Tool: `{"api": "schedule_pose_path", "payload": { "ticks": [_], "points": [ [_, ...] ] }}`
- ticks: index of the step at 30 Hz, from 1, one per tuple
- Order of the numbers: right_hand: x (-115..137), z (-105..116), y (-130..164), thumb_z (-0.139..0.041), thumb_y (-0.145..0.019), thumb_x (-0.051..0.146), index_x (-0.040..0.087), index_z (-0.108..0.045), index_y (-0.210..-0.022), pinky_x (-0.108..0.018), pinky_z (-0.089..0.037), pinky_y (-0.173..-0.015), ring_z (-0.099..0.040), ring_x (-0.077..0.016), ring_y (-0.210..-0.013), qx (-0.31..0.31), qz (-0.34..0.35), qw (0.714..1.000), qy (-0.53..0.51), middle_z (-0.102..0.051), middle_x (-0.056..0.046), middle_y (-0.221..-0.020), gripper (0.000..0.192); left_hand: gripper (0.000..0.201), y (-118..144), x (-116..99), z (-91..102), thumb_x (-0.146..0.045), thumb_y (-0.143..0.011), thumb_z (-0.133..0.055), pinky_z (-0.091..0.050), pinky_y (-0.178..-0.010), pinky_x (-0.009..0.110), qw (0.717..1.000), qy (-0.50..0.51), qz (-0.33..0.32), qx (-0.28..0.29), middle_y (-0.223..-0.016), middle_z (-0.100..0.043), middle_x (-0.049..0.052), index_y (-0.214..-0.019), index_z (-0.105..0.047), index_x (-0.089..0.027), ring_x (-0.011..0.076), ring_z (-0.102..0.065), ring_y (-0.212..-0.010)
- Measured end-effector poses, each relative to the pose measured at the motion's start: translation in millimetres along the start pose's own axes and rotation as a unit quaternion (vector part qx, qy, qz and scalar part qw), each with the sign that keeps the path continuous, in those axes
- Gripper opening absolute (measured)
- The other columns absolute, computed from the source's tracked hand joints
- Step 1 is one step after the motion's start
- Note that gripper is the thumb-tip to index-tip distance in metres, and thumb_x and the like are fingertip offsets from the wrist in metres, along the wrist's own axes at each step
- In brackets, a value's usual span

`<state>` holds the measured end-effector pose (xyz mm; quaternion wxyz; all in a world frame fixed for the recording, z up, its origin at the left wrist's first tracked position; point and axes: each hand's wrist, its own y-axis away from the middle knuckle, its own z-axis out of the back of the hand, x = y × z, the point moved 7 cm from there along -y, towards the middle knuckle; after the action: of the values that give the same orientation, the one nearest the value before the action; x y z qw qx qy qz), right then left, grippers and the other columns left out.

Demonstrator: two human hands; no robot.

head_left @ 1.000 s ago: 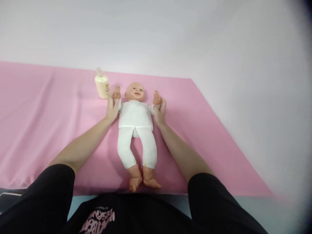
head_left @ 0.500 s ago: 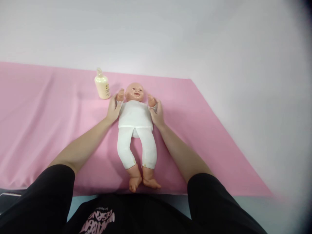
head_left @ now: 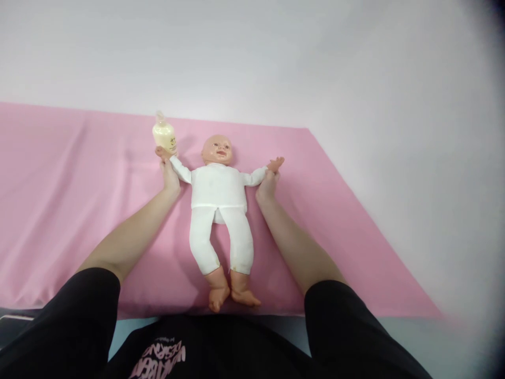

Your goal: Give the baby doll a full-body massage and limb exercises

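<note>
A baby doll (head_left: 219, 187) in a white top and trousers lies on its back, head away from me and bare feet toward me. My left hand (head_left: 170, 178) is closed around the doll's arm on the left, near its wrist. On the other side my right hand (head_left: 268, 185) grips the opposite arm by the wrist. Both doll arms are stretched out sideways. Some of my fingers are hidden behind the doll's arms. Just behind the doll's left-side hand stands a pump bottle (head_left: 163, 134) of pale yellow liquid, partly covered by that hand.
A pink sheet (head_left: 79, 210) covers the table, with creases at the left. White surface (head_left: 252, 58) lies beyond its far edge. A dark object (head_left: 13, 329) with a light rim shows at the lower left. The sheet's near edge runs close to my body.
Both my hands have moved outward, spreading the doll's arms from beside its head to straight out at the sides. The doll's body and the bottle have stayed in place.
</note>
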<state>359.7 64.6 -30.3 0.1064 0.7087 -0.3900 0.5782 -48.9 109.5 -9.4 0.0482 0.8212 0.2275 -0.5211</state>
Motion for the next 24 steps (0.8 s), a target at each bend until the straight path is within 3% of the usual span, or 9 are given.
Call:
{"api": "schedule_pose_path", "payload": {
  "ticks": [3,6,12,14,16,19,24],
  "points": [
    [24.2,-12.5,13.2,-0.048,-0.088,0.029,0.026,-0.047,-0.14,-0.06,-0.035,-0.127,-0.048,-0.0243,-0.149,0.058,0.051,0.997,0.006,-0.048,-0.011,-0.158,0.052,0.04,7.9,-8.3,-4.8,-0.063,-0.102,-0.053,-0.051,-0.111,0.043,0.997,-0.062,-0.041,0.015,-0.124,-0.064,0.007,-0.119,-0.054,-0.027,0.0221,-0.064,-0.121],
    [54.8,-29.3,33.5,-0.052,-0.09,0.029,0.024,-0.046,-0.141,-0.059,-0.035,-0.127,-0.046,-0.0258,-0.151,0.142,0.12,0.982,0.021,-0.048,-0.012,-0.159,0.052,0.053,21.5,-22.9,-21.4,-0.071,-0.097,-0.056,-0.046,-0.116,0.044,0.981,-0.113,-0.121,0.103,-0.132,-0.062,0.009,-0.129,-0.054,-0.029,0.0248,-0.059,-0.131],
    [74.0,-49.8,59.3,-0.058,-0.084,0.025,0.025,-0.056,-0.134,-0.05,-0.044,-0.121,-0.059,-0.0263,-0.134,0.256,0.149,0.949,0.111,-0.064,-0.01,-0.142,0.05,0.063,54.2,-41.6,-52.6,-0.069,-0.099,-0.052,-0.041,-0.119,0.05,0.884,-0.271,-0.262,0.276,-0.139,-0.061,0.015,-0.142,-0.055,-0.023,0.0302,-0.057,-0.134],
    [74.4,-57.1,65.5,-0.059,-0.08,0.023,0.026,-0.061,-0.13,-0.051,-0.045,-0.12,-0.061,-0.0278,-0.127,0.306,0.182,0.919,0.169,-0.069,-0.008,-0.132,0.05,0.061,61.8,-41.8,-60.7,-0.065,-0.099,-0.054,-0.04,-0.119,0.053,0.851,-0.316,-0.273,0.32,-0.136,-0.065,0.016,-0.142,-0.058,-0.021,0.0325,-0.058,-0.131],
    [75.3,-62.3,70.3,-0.057,-0.077,0.019,0.027,-0.066,-0.127,-0.053,-0.044,-0.12,-0.062,-0.029,-0.124,0.34,0.215,0.891,0.209,-0.071,-0.007,-0.128,0.051,0.059,66.3,-41.4,-65.8,-0.062,-0.096,-0.061,-0.04,-0.118,0.055,0.835,-0.337,-0.262,0.347,-0.132,-0.067,0.015,-0.139,-0.062,-0.021,0.0343,-0.06,-0.128],
    [77.8,-63.1,71.3,-0.056,-0.075,0.017,0.028,-0.066,-0.127,-0.053,-0.045,-0.119,-0.062,-0.0287,-0.123,0.34,0.227,0.888,0.211,-0.071,-0.006,-0.128,0.054,0.058,66.8,-45.2,-66.3,-0.059,-0.09,-0.071,-0.038,-0.12,0.055,0.859,-0.306,-0.232,0.338,-0.131,-0.069,0.014,-0.134,-0.066,-0.022,0.0348,-0.06,-0.128],
    [80.7,-55.0,65.9,-0.059,-0.08,0.022,0.026,-0.059,-0.132,-0.047,-0.046,-0.12,-0.061,-0.0252,-0.131,0.276,0.156,0.938,0.143,-0.068,-0.008,-0.137,0.052,0.063,51.9,-47.2,-48.4,-0.069,-0.088,-0.071,-0.038,-0.121,0.047,0.947,-0.16,-0.167,0.223,-0.135,-0.065,0.013,-0.13,-0.061,-0.024,0.0298,-0.058,-0.132]
  ]
}}
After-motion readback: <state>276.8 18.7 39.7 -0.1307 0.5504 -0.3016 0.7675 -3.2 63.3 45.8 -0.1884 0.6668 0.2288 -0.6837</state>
